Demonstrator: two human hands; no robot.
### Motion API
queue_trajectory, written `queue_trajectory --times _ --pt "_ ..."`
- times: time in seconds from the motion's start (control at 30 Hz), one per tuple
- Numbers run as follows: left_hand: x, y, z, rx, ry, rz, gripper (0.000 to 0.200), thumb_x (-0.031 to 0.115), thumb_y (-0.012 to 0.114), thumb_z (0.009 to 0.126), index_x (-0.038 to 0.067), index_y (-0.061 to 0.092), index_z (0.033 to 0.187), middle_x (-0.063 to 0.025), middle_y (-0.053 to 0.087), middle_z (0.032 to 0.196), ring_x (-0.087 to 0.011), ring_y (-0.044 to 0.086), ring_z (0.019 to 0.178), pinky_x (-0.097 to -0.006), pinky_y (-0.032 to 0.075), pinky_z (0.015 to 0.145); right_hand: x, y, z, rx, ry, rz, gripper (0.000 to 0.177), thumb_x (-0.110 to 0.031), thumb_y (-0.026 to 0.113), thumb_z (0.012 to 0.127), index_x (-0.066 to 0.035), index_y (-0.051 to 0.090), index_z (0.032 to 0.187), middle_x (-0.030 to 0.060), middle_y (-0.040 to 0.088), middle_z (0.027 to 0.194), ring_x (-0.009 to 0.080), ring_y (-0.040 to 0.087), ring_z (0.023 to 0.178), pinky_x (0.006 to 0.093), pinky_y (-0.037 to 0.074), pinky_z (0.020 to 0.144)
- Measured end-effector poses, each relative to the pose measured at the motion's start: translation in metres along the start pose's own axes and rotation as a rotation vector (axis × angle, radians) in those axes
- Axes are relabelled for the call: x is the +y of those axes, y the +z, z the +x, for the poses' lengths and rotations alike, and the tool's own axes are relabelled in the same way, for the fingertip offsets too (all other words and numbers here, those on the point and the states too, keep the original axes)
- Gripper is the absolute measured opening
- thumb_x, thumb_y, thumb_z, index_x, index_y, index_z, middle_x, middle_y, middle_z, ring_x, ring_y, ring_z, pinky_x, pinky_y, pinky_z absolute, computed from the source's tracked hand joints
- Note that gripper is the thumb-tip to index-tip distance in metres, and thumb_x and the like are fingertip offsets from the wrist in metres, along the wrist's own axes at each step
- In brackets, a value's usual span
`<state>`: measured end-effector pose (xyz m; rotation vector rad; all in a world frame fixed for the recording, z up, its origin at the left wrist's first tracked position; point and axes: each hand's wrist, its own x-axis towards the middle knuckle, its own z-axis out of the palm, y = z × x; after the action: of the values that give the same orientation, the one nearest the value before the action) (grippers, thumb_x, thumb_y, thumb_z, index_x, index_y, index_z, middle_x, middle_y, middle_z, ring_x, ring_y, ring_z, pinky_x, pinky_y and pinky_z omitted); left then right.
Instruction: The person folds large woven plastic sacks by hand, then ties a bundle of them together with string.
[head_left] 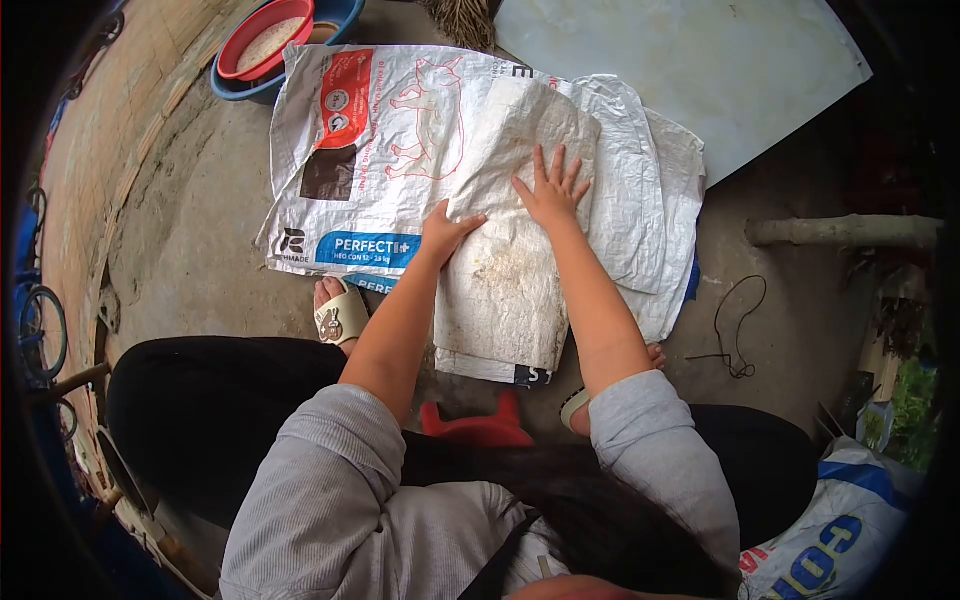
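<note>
Folded sack (505,300): white woven plastic, stained brown and yellow across the middle; it lies lengthwise in front of the person, on top of other sacks, its near end reaching past them towards the stool
Left hand (447,232): at the left edge of the folded sack, thumb stretched out across its surface; the other fingers point away from the person and are partly hidden, so I cannot tell whether they grasp the edge
Right hand (553,190): palm down on the upper part of the folded sack, fingers spread wide and grasping nothing
Printed sack (405,125): under the folded sack and out to its left; it shows a red pig outline, a red panel and a blue band reading PERFECT
White sacks (635,195): layered and creased, out to the right of the folded sack
Basins: a red basin (303,30) with pale grainy contents sits in a blue basin (236,92), just beyond the printed sack's far left corner
Pale sheet (690,75): flat on the ground, beyond the white sacks to the right
Pole (850,232): wooden, at the right
Black cord (741,335): loosely looped on the concrete floor (190,235), nearer than the pole
Stool (480,432): red, partly visible between the person's legs
</note>
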<state>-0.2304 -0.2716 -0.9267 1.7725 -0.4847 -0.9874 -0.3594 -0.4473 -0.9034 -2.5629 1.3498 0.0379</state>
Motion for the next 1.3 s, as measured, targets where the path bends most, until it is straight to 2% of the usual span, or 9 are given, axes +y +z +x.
queue_trajectory --times 0.4,0.47,0.67,0.73,0.8,0.87,1.0,1.2,1.3 --pt "-0.009 0.002 0.004 0.072 0.003 0.044 0.077 0.039 0.084 0.062 -0.008 0.057 0.116 -0.0195 0.066 0.107 -0.0247 0.063 0.098 -0.0324 0.048 0.087 -0.027 0.016 -0.148 0.057 -0.187 0.017 0.077 -0.058 0.041 0.090 -0.012 0.023 0.148 0.0227 0.013 0.153 0.0459 0.007 0.141 0.0662 0.002 0.107" --pt "-0.003 0.001 -0.001 0.059 0.037 0.043 0.064 0.032 0.083 0.067 -0.002 0.058 0.114 -0.0154 0.067 0.102 -0.0216 0.065 0.088 -0.0317 0.051 0.076 -0.036 0.015 -0.174 0.053 -0.253 0.050 0.078 -0.057 0.043 0.089 -0.009 0.023 0.148 0.0260 0.014 0.152 0.0476 0.007 0.140 0.0665 0.003 0.106" --pt "-0.014 0.004 0.002 0.078 0.047 0.034 0.066 0.036 0.081 0.068 -0.005 0.058 0.114 -0.0173 0.066 0.104 -0.0236 0.065 0.091 -0.0327 0.050 0.080 -0.053 0.017 -0.225 0.004 -0.399 -0.003 0.079 -0.058 0.040 0.091 -0.009 0.018 0.149 0.0317 0.010 0.150 0.0475 0.006 0.140 0.0665 0.001 0.106" --pt "-0.002 0.002 -0.009 0.087 0.021 0.043 0.073 0.041 0.082 0.065 -0.007 0.058 0.114 -0.0195 0.066 0.105 -0.0256 0.064 0.095 -0.0332 0.048 0.084 -0.050 0.012 -0.213 0.012 -0.400 0.066 0.079 -0.060 0.042 0.089 -0.012 0.019 0.149 0.0265 0.009 0.153 0.0442 0.005 0.141 0.0662 0.001 0.106" --pt "0.000 0.000 -0.015 0.013 -0.008 -0.047 0.072 0.042 0.079 0.068 -0.007 0.057 0.115 -0.0197 0.066 0.104 -0.0252 0.064 0.094 -0.0332 0.049 0.083 -0.045 -0.005 -0.188 0.015 -0.300 0.092 0.081 -0.061 0.050 0.085 -0.016 0.025 0.148 0.0202 0.014 0.154 0.0411 0.009 0.142 0.0666 0.003 0.107" --pt "-0.012 0.003 -0.014 -0.007 -0.030 -0.131 0.066 0.040 0.078 0.070 -0.005 0.059 0.114 -0.0178 0.067 0.104 -0.0244 0.064 0.092 -0.0333 0.049 0.081 -0.021 -0.001 -0.151 0.159 -0.015 0.112 0.083 -0.062 0.054 0.082 -0.020 0.026 0.148 0.0147 0.016 0.155 0.0389 0.010 0.143 0.0656 0.007 0.107" --pt "0.013 0.007 -0.028 0.005 -0.045 -0.037 0.052 0.029 0.077 0.076 0.000 0.058 0.115 -0.0120 0.066 0.103 -0.0189 0.064 0.086 -0.0318 0.050 0.077 0.024 -0.018 -0.123 0.125 0.537 0.293 0.089 -0.061 0.063 0.076 -0.019 0.028 0.147 0.0254 0.021 0.150 0.0450 0.015 0.139 0.0559 0.022 0.109" --pt "0.048 0.006 -0.010 0.081 0.021 -0.062 0.051 0.028 0.081 0.068 -0.002 0.065 0.107 -0.0151 0.069 0.099 -0.0230 0.066 0.087 -0.0328 0.050 0.079 -0.003 -0.035 -0.071 0.191 0.646 0.448 0.085 -0.055 0.066 0.076 -0.020 0.031 0.145 0.0274 0.041 0.132 0.0441 0.041 0.121 0.0506 0.038 0.098" --pt "0.092 -0.021 0.021 0.054 0.021 -0.107 0.049 0.025 0.080 0.070 -0.004 0.064 0.106 -0.0130 0.069 0.095 -0.0212 0.066 0.083 -0.0320 0.050 0.077 -0.004 -0.062 -0.023 0.356 0.485 0.618 0.079 -0.044 0.070 0.076 -0.018 0.036 0.143 0.0256 0.046 0.126 0.0416 0.047 0.117 0.0458 0.041 0.096"
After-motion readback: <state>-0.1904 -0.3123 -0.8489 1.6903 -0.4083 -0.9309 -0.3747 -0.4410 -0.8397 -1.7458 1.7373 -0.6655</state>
